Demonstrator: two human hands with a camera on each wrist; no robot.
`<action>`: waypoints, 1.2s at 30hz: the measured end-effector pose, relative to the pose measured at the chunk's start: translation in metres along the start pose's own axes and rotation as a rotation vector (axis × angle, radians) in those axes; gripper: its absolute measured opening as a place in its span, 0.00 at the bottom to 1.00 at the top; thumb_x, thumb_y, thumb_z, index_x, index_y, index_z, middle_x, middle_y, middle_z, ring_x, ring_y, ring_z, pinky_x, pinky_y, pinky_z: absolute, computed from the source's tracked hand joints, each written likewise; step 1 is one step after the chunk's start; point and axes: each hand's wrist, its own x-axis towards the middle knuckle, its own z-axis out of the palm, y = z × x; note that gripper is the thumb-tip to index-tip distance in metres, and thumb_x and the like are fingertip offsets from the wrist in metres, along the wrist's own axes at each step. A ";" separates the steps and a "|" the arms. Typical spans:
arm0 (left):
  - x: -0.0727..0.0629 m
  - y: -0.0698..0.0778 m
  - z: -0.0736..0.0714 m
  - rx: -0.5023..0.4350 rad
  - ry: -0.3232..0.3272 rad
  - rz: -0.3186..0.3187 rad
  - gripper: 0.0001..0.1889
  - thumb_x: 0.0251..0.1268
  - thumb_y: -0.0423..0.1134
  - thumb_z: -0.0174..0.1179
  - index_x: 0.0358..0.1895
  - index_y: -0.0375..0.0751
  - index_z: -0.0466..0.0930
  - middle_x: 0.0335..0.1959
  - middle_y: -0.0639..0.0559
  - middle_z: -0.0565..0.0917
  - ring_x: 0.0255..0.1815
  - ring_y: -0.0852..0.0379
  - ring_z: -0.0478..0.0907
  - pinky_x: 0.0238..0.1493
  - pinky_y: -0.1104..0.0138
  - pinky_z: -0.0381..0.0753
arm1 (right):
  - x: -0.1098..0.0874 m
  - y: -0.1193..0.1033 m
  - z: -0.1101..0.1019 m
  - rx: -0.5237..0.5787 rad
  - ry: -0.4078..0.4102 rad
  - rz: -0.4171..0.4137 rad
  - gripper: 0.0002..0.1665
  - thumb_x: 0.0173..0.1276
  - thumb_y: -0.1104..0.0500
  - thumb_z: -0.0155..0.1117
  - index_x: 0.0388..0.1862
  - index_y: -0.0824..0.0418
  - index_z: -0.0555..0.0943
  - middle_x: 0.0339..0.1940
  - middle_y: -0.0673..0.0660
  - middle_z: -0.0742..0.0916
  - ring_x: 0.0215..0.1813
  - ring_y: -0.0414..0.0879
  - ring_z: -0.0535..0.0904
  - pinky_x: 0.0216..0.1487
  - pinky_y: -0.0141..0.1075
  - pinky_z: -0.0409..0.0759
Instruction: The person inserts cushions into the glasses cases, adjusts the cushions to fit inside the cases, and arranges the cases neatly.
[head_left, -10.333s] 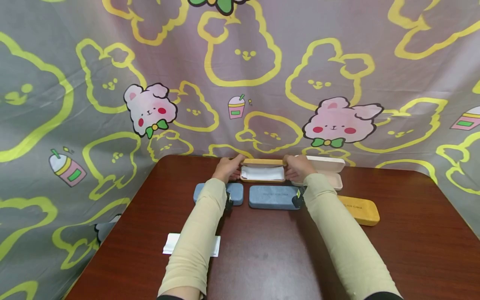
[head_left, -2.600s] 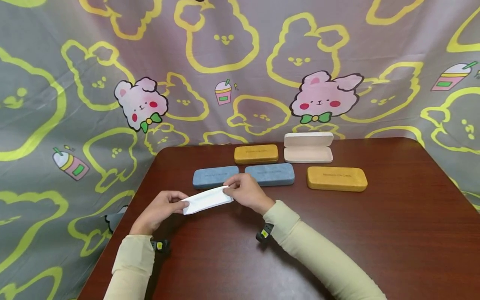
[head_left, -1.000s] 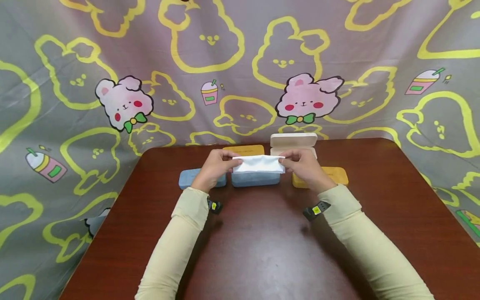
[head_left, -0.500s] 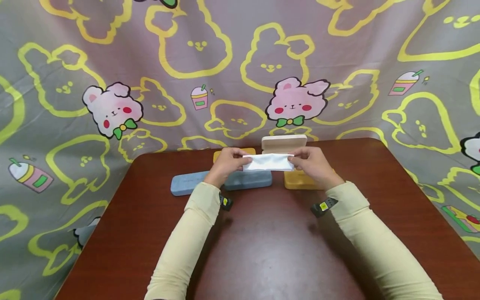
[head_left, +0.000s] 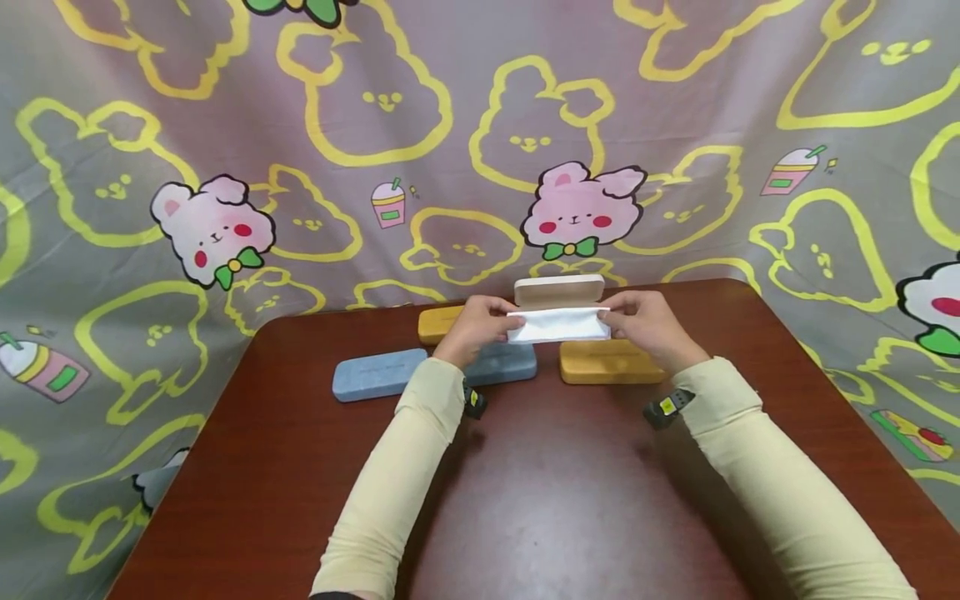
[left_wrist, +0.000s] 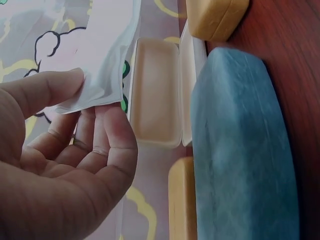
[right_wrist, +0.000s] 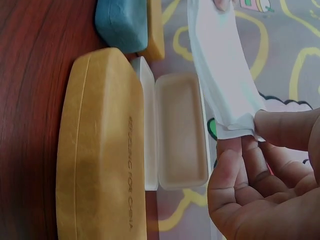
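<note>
A folded white cloth (head_left: 558, 326) is stretched level between both hands, raised above the table. My left hand (head_left: 480, 327) pinches its left end; in the left wrist view the thumb lies on top of the cloth (left_wrist: 107, 55) and the fingers are beneath. At the other end my right hand (head_left: 651, 327) pinches it the same way. Just behind the cloth stands a cream glasses case (head_left: 558, 292), its lid raised. The right wrist view shows the pale lining of the cream case (right_wrist: 181, 132); in the head view the cloth covers its lower half.
Nearer than the cream case lies a closed yellow case (head_left: 603, 364) with printed lettering, under the right hand. Two closed blue cases, the left one (head_left: 378, 375) and the middle one (head_left: 508, 365), lie to the left. Another yellow case (head_left: 437, 323) sits behind them, by the patterned curtain (head_left: 465, 125).
Ten seconds ago both hands were at the open back yellow case, which now is closed. The cloth has been lifted from the table's left front, and carried rightward to the cream case.
</note>
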 end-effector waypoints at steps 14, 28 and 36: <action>0.018 0.003 0.014 0.052 0.021 -0.014 0.06 0.65 0.33 0.69 0.43 0.36 0.88 0.40 0.47 0.83 0.25 0.57 0.74 0.44 0.49 0.82 | 0.014 0.005 -0.010 -0.009 0.028 0.035 0.14 0.70 0.66 0.65 0.48 0.78 0.81 0.37 0.64 0.84 0.32 0.44 0.79 0.38 0.36 0.84; 0.059 -0.003 0.019 0.115 0.104 -0.073 0.10 0.66 0.29 0.67 0.47 0.27 0.85 0.50 0.39 0.82 0.29 0.53 0.75 0.42 0.52 0.82 | 0.060 0.016 -0.008 -0.061 0.029 0.138 0.17 0.73 0.64 0.62 0.52 0.77 0.79 0.45 0.63 0.80 0.34 0.48 0.78 0.45 0.42 0.82; 0.072 -0.011 0.024 0.125 0.160 -0.093 0.08 0.64 0.28 0.67 0.44 0.28 0.87 0.47 0.39 0.82 0.26 0.55 0.75 0.46 0.49 0.82 | 0.071 0.030 -0.007 -0.087 0.035 0.153 0.14 0.73 0.64 0.62 0.49 0.76 0.80 0.40 0.60 0.80 0.34 0.48 0.78 0.40 0.39 0.81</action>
